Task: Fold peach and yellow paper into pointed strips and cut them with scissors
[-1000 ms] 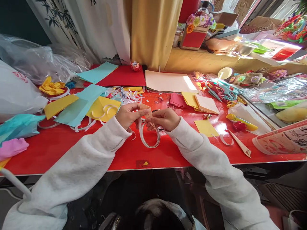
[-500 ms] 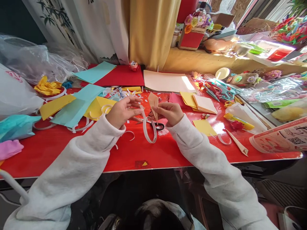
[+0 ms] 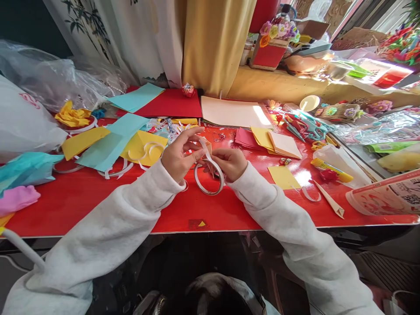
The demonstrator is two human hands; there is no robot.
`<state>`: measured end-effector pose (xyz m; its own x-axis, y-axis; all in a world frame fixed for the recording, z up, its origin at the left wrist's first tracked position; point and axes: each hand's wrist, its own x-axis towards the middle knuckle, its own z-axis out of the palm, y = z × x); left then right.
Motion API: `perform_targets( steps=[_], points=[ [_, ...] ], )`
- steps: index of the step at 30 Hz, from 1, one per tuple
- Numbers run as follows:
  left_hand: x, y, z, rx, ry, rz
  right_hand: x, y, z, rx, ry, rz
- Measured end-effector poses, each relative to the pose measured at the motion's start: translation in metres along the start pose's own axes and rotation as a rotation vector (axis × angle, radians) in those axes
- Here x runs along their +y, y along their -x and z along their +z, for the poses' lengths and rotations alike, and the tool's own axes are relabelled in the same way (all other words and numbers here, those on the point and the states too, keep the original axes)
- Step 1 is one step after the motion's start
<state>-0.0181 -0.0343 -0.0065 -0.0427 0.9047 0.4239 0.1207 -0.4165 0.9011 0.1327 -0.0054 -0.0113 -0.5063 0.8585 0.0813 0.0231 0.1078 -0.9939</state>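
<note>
Both hands are close together over the red table [image 3: 177,214]. My left hand [image 3: 182,153] pinches the free end of a white tape strip, and the tape roll [image 3: 210,192] hangs from it below the fingers. My right hand [image 3: 230,164] is closed on a folded peach paper [image 3: 208,144], mostly hidden behind the tape and fingers. The strip lies across or close in front of this paper; whether it sticks to it cannot be made out. Dark scissors behind the roll are largely covered.
Blue sheets [image 3: 113,142], yellow paper [image 3: 141,146] and strip scraps lie to the left. Folded papers [image 3: 285,145], a yellow square [image 3: 284,176], a glue tube [image 3: 341,174], a folded cone [image 3: 330,200] and a large cup [image 3: 383,192] are on the right.
My left hand has moved right, bringing the tape strip up to the peach paper in my right hand. The roll has shifted right and turned more face-on. The view has moved slightly.
</note>
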Motion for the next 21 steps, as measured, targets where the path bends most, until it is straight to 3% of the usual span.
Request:
perform_targets(
  steps=[6,15,21],
  points=[
    [-0.006,-0.001,0.001,-0.002,0.095,-0.007,-0.001,0.001,0.001,-0.003,0.007,-0.01],
    [-0.004,-0.005,0.0,-0.039,0.179,-0.196,0.003,0.001,-0.002,0.026,0.211,-0.109],
    [-0.004,-0.006,-0.002,-0.045,0.134,-0.067,0.005,-0.004,-0.01,0.033,0.388,-0.132]
  ],
)
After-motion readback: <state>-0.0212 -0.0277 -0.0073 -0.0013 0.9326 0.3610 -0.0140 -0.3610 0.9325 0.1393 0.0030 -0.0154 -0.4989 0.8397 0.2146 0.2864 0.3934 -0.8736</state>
